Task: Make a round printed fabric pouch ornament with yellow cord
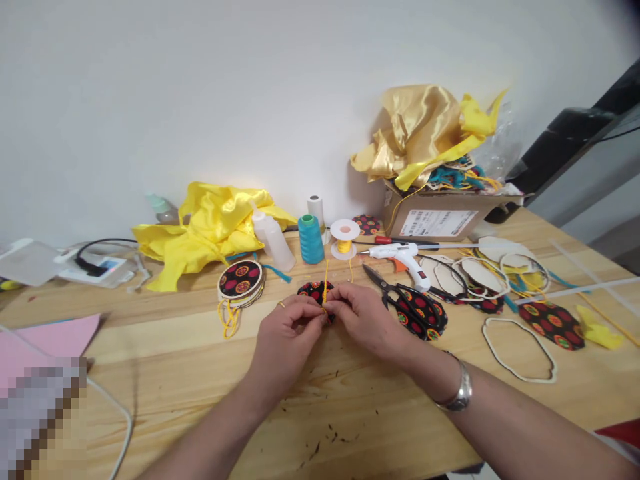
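- Working the yellow cord [327, 285] between close-set fingertips appears to be the step in hand; it is probably best done with one pinch steady as an anchor while the other makes small, even pulls.
- Slack is best taken up gradually, since a sharp tug could pucker the dark patterned piece [311, 289] or shift the cord off its place.
- Left hand [287, 330]: thumb and forefinger are brought together at the cord, with almost no gap between the tips.
- Right hand [367, 320]: thumb and forefinger likewise meet on the cord, just beside the left fingertips. Whether either pinch also takes in fabric cannot be told.
- Cord: its lower part lies between the two sets of fingertips, and a strand rises just beyond them.
- Patterned piece: directly beneath and just beyond the fingertips, partly covered by them; its near edge is hidden.
- Scissors [389, 287]: near, to the right of the right fingers, tips pointing away; best left clear of the cord.
- White spool [345, 229]: farther off, beyond the right fingers, wound with yellow.
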`<state>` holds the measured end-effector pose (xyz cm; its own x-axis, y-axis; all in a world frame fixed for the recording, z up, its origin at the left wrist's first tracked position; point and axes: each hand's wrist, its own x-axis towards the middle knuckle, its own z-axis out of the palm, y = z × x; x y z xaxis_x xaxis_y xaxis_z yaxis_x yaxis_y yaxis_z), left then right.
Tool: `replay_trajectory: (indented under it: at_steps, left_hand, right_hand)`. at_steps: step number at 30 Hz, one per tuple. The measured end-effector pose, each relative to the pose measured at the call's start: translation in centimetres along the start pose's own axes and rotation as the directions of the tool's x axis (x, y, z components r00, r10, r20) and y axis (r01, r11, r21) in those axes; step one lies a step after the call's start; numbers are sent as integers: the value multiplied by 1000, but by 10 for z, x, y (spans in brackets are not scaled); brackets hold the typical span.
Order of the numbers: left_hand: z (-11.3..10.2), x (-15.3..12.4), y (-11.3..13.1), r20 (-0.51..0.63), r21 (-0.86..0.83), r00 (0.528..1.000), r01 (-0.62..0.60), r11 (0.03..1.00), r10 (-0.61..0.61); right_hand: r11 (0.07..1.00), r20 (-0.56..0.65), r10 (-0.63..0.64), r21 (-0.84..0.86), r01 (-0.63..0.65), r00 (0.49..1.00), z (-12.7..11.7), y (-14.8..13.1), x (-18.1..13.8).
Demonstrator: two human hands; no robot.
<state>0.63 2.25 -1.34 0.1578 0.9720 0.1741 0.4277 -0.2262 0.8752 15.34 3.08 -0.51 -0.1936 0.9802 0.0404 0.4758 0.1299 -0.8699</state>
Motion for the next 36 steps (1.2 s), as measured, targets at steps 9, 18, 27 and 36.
replay_trajectory:
  at_steps: [9,18,27,36]
  left_hand:
    - [5,-7,-7,-5,346,954,-278,896,298]
    - [6,-8,-3,-1,327,954,-282,902,299]
    - [1,-6,-1,35,-36,999,24,999,-23]
    - [3,0,4,95,-268,950,312,911,-297]
  right_hand:
    - [999,-19,-39,-13,38,999,3,3,-2]
    - [999,-17,-39,-3,39,999,3,2,-2]
    - [999,2,-27,-16,27,1000,3,1,-1]
    - [1000,11,-30,4,30,999,3,1,-1]
